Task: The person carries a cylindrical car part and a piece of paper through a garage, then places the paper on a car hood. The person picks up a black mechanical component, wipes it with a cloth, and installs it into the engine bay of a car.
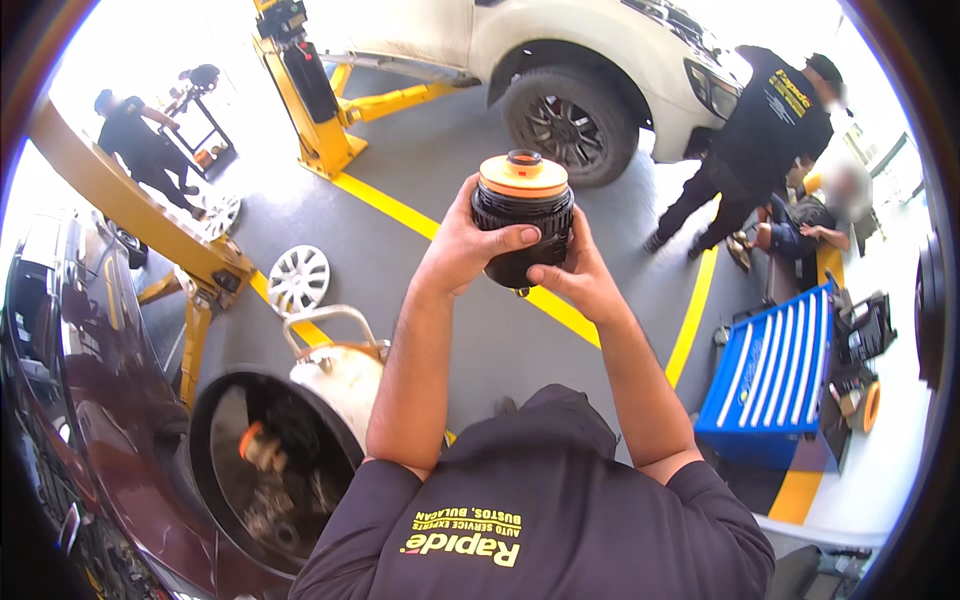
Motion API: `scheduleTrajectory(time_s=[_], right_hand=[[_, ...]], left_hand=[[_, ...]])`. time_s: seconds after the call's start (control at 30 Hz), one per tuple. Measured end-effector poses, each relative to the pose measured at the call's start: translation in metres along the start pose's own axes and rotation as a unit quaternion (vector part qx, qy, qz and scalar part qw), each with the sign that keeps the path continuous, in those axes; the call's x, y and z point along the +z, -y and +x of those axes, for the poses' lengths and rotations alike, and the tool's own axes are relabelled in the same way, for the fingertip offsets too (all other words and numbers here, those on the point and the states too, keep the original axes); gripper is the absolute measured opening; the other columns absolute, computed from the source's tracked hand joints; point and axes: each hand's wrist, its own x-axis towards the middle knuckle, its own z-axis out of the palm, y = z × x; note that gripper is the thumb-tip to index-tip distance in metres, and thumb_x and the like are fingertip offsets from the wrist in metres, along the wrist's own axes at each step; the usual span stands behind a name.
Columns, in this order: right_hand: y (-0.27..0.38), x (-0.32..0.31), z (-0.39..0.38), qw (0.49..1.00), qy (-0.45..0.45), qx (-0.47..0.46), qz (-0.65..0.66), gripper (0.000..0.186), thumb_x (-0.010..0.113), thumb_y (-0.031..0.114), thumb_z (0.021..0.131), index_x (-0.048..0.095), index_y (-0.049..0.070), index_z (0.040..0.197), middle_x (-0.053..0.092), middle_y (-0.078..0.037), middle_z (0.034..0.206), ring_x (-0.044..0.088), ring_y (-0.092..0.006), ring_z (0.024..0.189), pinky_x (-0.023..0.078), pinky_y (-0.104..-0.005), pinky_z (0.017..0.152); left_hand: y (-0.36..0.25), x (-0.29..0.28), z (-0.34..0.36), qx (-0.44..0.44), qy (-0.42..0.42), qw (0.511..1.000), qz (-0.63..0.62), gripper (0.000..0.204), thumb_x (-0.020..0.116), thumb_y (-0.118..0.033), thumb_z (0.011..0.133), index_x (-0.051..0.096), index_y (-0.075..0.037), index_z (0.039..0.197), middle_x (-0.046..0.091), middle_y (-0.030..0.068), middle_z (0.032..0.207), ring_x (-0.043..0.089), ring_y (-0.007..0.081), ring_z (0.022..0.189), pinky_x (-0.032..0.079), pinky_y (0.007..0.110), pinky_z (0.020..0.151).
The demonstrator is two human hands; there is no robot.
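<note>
Both arms reach out ahead of me with a black ribbed filter canister [522, 232] raised between the hands. It stands upright, topped by a flat orange disc [522, 176] with a small dark ring at its centre. My left hand [462, 243] is closed round the canister's left side, its thumb lying across the front. On the opposite side my right hand [588, 272] grips lower down, thumb against the black body. The other fingers are mostly hidden behind it.
Below left is a large round bin [205, 440] holding dark used parts, beside a cream tank [340, 385]. Wheel covers [299, 280] lie on the floor. A white vehicle [570, 45], yellow lift post [320, 140], blue tool cabinet [765, 370], dark red car [130, 430] and several people surround me.
</note>
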Motion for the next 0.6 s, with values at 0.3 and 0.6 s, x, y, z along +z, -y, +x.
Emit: scheduleTrajectory(time_s=[0.3,0.6], right_hand=[[-0.090,0.000,0.312,0.996,0.042,-0.081,0.015,0.100,0.093,0.019,0.074,0.029,0.003,0.149,0.051,-0.013,0.139,0.053,-0.0231,0.130,0.047,-0.0392,0.109],[-0.199,0.132,0.578,0.983,0.110,-0.127,-0.081,0.097,0.084,0.012,0.075,0.024,-0.002,0.151,0.052,-0.021,0.140,0.052,-0.0283,0.133,0.043,-0.0422,0.111]], left_hand=[[-0.042,-0.140,0.218,0.125,-0.125,0.978,0.114,0.085,0.094,-0.008,0.067,0.046,0.002,0.136,0.064,0.0119,0.122,0.064,0.0208,0.113,0.053,0.037,0.101],[-0.102,-0.360,0.331,0.227,-0.410,0.856,0.219,0.100,0.098,-0.028,0.059,0.042,0.007,0.134,0.067,0.0175,0.122,0.067,0.0236,0.113,0.054,0.036,0.099]])
